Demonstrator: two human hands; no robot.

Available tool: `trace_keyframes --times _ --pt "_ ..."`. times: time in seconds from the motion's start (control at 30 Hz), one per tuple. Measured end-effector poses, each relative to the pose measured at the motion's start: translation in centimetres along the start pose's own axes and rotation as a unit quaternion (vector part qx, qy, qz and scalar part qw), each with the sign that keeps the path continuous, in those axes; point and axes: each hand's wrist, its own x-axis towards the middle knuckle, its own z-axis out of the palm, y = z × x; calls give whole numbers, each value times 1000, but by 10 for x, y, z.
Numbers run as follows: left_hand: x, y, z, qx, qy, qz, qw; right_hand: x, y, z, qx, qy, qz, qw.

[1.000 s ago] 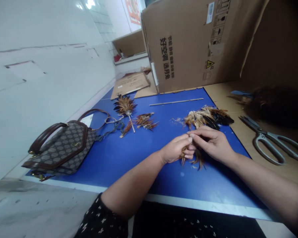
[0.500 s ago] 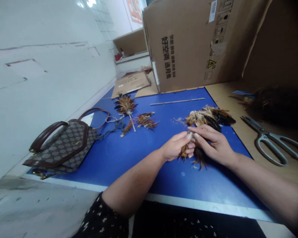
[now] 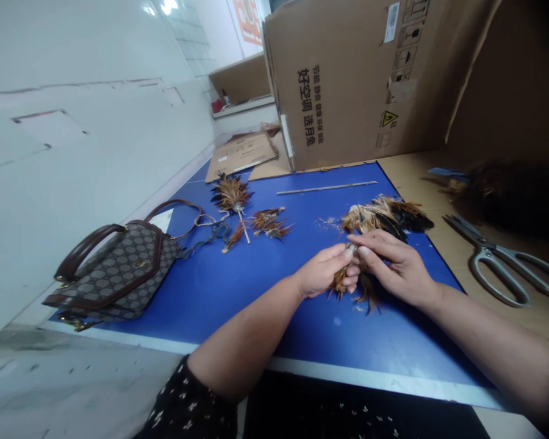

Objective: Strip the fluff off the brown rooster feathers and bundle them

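Note:
My left hand (image 3: 330, 268) is closed around a small bunch of brown feathers (image 3: 340, 283), whose tips hang out below the fingers. Against its pale upper end, the thumb and fingers of my right hand (image 3: 393, 265) pinch together. The fingers hide most of that end. A few loose brown feathers (image 3: 369, 299) lie on the blue tabletop (image 3: 256, 292) just under my hands. Beyond them rests a larger pile of cream, brown and black feathers (image 3: 370, 216). Farther left are a feather duster (image 3: 231, 194) with a thin stick handle and a small feather heap (image 3: 269, 222).
Scissors (image 3: 498, 256) lie on cardboard at the right, near a dark feather mass (image 3: 507, 195). A patterned handbag (image 3: 123, 268) stands at the left. A thin stick (image 3: 327, 188) lies toward the back, before a big cardboard box (image 3: 348, 91). Blue strips (image 3: 205, 236) lie beside the bag.
My right-hand fingers have shifted very slightly at the end of the feather bunch. Everything else looks the same.

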Motion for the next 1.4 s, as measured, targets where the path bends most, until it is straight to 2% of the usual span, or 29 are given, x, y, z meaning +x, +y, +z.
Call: trace_keyframes --times 0.17,0.27,0.33,0.4,0.47,0.53,0.67,0.8,0.9,1.0,1.17,1.3,1.4 --pt "0 -1 -1 33 2 2 999 -2 6 3 -8 -18 -5 1000" --pt "-4 7 0 89 22 25 996 -3 9 2 -29 -10 0 1000" --pt "-8 17 -1 129 59 62 988 -4 10 -1 -43 -1 6 999" --pt "-13 30 -4 168 128 112 971 -4 14 -3 -51 5 12 999" --pt "-17 44 -8 226 206 151 940 -4 20 -6 -58 9 18 998" --pt "-21 56 -13 316 253 160 901 -5 27 -7 -63 10 23 998" --pt "-26 72 -30 501 246 120 821 -6 35 -6 -69 11 24 997" --pt "-31 73 -56 615 247 50 747 -8 37 -4 -68 -3 13 998" --pt "-35 70 -82 651 264 21 711 -10 39 -2 -67 -21 7 998" --pt "-36 68 -109 677 277 25 682 -13 43 -1 -83 -37 -10 996" --pt "-26 72 -154 717 322 14 618 -17 48 0 -99 -61 -12 993" --pt "-16 87 -189 737 362 -23 570 -17 51 0 -97 -78 -6 992" --pt "-18 104 -207 746 399 -56 530 -17 53 0 -100 -86 -1 991"
